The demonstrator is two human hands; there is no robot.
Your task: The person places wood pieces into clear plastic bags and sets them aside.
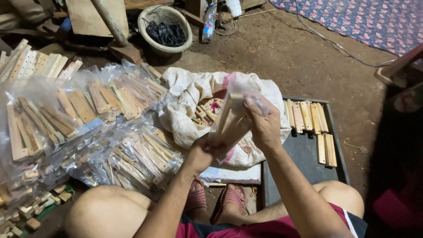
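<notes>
My left hand (pixel 203 152) grips the lower end of a bundle of flat wooden slats (pixel 229 121), held upright in front of me. My right hand (pixel 263 125) clasps the bundle's upper side, with a clear plastic bag (pixel 246 90) pulled over the top of the slats. Right behind the bundle lies an open white cloth sack (pixel 185 103) with small wooden pieces inside it.
Heaps of bagged slats (pixel 88 128) fill the left. A dark tray (pixel 304 154) on the right carries rows of loose slats (pixel 308 118). A basin with black contents (pixel 165 28), a plastic bottle (pixel 209 22) and a patterned blue mat (pixel 361 20) lie beyond. My knees and sandalled feet (pixel 231 198) are below.
</notes>
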